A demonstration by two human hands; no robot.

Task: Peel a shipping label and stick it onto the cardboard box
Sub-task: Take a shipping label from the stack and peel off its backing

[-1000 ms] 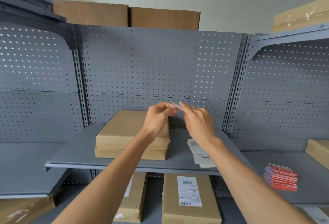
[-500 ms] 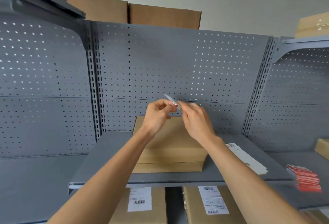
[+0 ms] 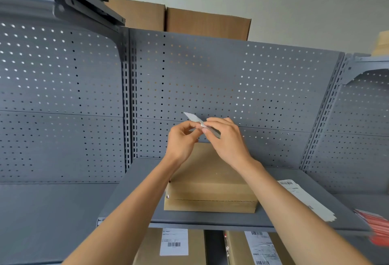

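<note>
A cardboard box (image 3: 207,180) is set on the shelf (image 3: 210,221), a stack of labels (image 3: 305,198) to its right; labelled boxes (image 3: 174,245) are stored beneath.

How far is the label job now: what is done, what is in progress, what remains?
Done: a label has been picked up. In hand: left hand and right hand pinch it above the cardboard box, apparently peeling. Left: the box top shows no label, so sticking remains.
</note>
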